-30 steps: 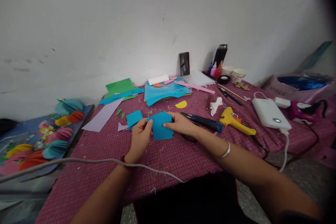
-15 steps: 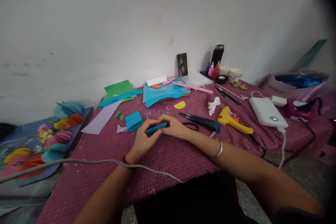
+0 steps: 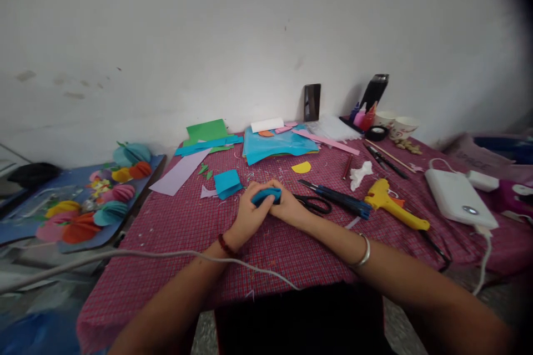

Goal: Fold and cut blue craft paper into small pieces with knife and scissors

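Between my two hands is a piece of blue paper [image 3: 266,196], bent into a curve above the table. My left hand [image 3: 249,212] grips its left side, thumb at the front and fingers behind. On its right side my right hand [image 3: 286,204] closes over the paper, and the fingertips of both hands nearly meet. Just left of the hands lies a folded blue paper square [image 3: 227,183]. Black-handled scissors [image 3: 315,204] rest to the right, partly hidden by my right hand. Beyond them is a blue utility knife [image 3: 337,199].
A yellow glue gun [image 3: 395,205] and a white power bank [image 3: 460,198] stand at the right. Sheets of blue paper [image 3: 275,144] lie at the back. Paper pumpkins [image 3: 83,224] sit on a blue board at the left. A pale cable [image 3: 166,254] crosses in front.
The blue paper has gone from a flatter strip to a rounded, bent shape between my fingers. The whole view has swung to the left, so things appear farther right.
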Tool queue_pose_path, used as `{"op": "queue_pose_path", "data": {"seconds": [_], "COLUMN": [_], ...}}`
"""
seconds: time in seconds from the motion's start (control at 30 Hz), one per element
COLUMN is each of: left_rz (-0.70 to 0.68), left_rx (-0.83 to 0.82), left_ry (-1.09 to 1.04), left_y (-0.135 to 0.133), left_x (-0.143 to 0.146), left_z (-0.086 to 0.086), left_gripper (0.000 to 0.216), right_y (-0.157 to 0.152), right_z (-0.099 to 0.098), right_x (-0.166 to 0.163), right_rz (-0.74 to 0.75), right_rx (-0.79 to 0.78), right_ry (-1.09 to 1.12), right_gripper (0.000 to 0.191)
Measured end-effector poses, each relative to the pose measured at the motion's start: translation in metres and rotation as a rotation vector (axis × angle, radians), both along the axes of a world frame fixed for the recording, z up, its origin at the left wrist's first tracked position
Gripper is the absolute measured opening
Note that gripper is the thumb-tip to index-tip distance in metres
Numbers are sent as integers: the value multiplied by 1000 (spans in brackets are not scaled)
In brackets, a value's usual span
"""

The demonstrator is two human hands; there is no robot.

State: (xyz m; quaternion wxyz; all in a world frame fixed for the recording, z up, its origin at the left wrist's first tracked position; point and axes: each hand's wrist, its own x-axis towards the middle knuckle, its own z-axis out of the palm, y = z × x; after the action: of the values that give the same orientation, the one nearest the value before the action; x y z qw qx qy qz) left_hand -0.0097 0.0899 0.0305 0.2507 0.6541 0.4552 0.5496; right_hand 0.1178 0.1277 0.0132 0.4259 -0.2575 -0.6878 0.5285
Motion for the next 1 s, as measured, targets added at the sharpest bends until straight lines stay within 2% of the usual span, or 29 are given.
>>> {"op": "queue_pose_path", "data": {"seconds": [0.1, 0.2, 0.27, 0.37, 0.47, 0.63, 0.7, 0.77, 0.87, 1.0], "left_rz": [13, 12, 11, 25, 24, 24, 32, -25, -145, -181], "left_rx": [-153, -410, -502, -521, -517, -573, -541, -457, -270, -150], "left_ry": [-184, -503, -639, -729, -796, -876, -844, -774, -674, -607], "left_y": [3, 5, 6, 5, 4, 4, 6, 8, 11, 15], "left_x": [-3, -4, -4, 0, 6, 6, 1, -6, -14, -20], "left_z": [-1, 0, 1, 3, 4, 3, 5, 7, 10, 9], "left_gripper": [18, 24, 27, 27, 27, 34, 34, 32, 26, 26], "right_y": [3, 6, 7, 4, -1, -5, -2, 1, 6, 9], "right_z": [4, 10, 11, 9, 6, 7, 8, 8, 8, 8], "right_x": [3, 9, 10, 6, -2, -4, -1, 2, 5, 6], "right_rz": [-4, 88, 148, 124, 54, 128, 157, 171, 188, 183], "right_rx": [-47, -131, -162, -162, -206, -498, -560, -564, -501, -429], "right_ry": [-35, 0, 18, -13, -37, 125, 180, 204, 208, 193], "right_gripper": [27, 31, 34, 36, 29, 33, 36, 37, 35, 35]}}
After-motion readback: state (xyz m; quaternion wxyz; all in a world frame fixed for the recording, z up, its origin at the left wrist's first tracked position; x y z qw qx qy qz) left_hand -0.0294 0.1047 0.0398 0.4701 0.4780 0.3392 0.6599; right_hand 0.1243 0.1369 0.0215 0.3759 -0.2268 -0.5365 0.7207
